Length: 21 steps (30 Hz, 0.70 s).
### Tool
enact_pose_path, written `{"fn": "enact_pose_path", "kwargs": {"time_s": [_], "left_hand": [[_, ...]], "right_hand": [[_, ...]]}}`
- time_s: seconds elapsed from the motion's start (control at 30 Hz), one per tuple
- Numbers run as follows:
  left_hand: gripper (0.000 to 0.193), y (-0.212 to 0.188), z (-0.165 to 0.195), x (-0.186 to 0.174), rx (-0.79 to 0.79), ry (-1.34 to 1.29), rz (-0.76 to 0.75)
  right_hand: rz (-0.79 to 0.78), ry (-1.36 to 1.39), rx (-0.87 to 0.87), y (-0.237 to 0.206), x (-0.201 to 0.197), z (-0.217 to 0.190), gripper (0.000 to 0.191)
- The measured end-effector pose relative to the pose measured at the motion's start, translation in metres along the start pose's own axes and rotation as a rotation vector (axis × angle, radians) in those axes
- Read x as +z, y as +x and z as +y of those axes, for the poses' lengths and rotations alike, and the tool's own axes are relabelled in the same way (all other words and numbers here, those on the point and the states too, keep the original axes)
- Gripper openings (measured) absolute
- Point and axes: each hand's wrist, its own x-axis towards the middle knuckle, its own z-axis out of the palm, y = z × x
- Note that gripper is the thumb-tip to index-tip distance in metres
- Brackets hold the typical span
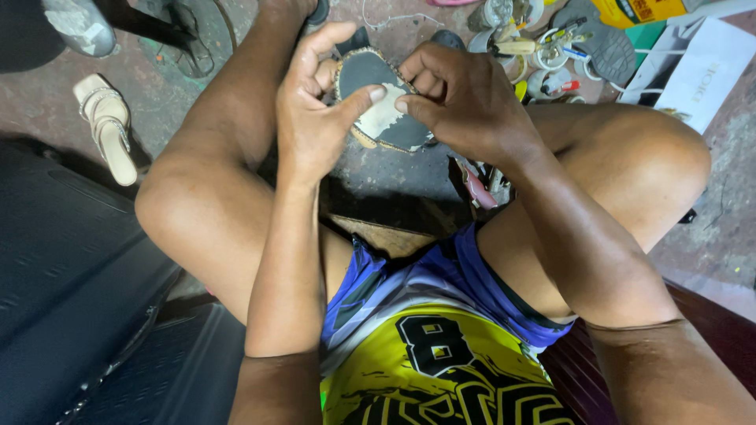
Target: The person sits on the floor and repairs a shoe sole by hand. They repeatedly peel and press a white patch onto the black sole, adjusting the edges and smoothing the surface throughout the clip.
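**Both hands pinch the shoe sole between your knees**

You hold the dark shoe sole (383, 102) up between your knees, above the floor (394, 177), its long axis running from far left to near right. Your left hand (315, 118) grips its left edge, thumb pressed on the pale worn patch. Your right hand (465, 98) is equally close, fingers curled over the right edge, thumb tip meeting the left thumb.

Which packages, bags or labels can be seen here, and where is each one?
White paper bag: top right on the floor, flat, with grey lettering.
Yellow box: top edge, right of centre, with orange print.
Green pack: just under the yellow box, plain.
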Motion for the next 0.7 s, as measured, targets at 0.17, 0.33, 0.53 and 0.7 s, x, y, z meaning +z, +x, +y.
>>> {"fn": "enact_pose_path", "kwargs": {"time_s": [0.17,0.33,0.53,0.7], "left_hand": [[0.06,0.0,0.004,-0.01,-0.036,-0.08,-0.04],[0.054,-0.002,0.004,-0.011,0.0,0.008,-0.055],[0.07,-0.001,-0.003,0.004,0.055,0.046,-0.032],[0.061,0.001,-0.001,0.012,0.02,-0.002,0.03]], "right_hand": [[-0.029,-0.042,-0.013,0.002,-0.005,0.003,0.018],[0.006,-0.056,-0.007,0.002,-0.005,0.001,0.02],[-0.015,-0.058,-0.017,0.001,0.001,0.001,0.017],[-0.013,-0.1,-0.04,-0.002,0.005,0.0,0.021]]}}
